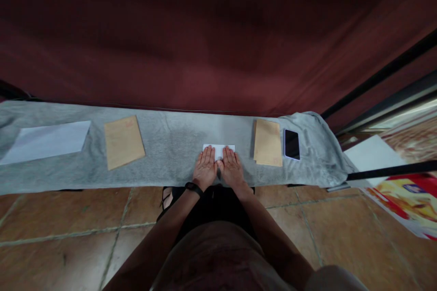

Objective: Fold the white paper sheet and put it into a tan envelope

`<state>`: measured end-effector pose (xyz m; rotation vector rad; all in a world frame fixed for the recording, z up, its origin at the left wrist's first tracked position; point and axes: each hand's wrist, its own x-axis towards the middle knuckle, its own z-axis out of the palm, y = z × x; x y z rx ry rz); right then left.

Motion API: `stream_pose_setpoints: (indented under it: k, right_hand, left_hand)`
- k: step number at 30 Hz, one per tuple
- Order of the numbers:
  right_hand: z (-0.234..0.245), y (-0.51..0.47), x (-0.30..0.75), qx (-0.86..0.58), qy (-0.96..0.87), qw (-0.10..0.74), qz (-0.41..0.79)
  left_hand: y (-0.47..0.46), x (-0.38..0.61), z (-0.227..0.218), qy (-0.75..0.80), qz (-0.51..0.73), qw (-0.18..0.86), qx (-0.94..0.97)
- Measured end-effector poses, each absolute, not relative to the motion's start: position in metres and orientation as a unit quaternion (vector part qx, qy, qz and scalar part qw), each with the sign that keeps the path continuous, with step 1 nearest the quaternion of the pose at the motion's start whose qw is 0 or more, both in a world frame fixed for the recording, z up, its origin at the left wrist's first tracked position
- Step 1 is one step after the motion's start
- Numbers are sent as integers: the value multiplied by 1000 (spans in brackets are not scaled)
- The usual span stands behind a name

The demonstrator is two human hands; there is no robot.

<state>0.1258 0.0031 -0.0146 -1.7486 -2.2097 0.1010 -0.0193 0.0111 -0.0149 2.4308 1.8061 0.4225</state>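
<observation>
The paper (219,151) is white, the cloth (167,145) grey, the envelopes (268,143) tan.

Both hands lie flat and side by side on a small piece of white paper (219,151) at the near side of the grey cloth-covered table (167,145) — left hand (205,163) and right hand (231,164), thumbs close together, fingers pointing far. A dark wristband (194,188) circles the left wrist. To the left lie a brown envelope (124,142) and, farther left, a white sheet (51,140). To the right, overlapping brown envelopes (268,143) sit just beside a phone (292,144) — its dark screen up. A dark red curtain (191,54) hangs beyond the far edge.
</observation>
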Motion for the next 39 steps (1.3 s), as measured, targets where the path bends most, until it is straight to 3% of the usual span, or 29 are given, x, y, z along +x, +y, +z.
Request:
stream_pose_setpoints:
  k: [15, 21, 27, 39]
  right_hand:
    - [-20, -8, 157, -639, -743, 202, -2]
    - [-16, -12, 157, -643, -744, 180, 6]
    - [-14, -14, 159, -645, -748, 156, -6]
    - [-22, -12, 159, -663, -724, 190, -9]
  left_hand:
    - [11, -33, -6, 667, 162, 14, 727]
    - [14, 23, 2, 520, 144, 91, 837]
    - [31, 49, -4, 480, 118, 142, 858]
    - [46, 27, -9, 539, 128, 82, 828]
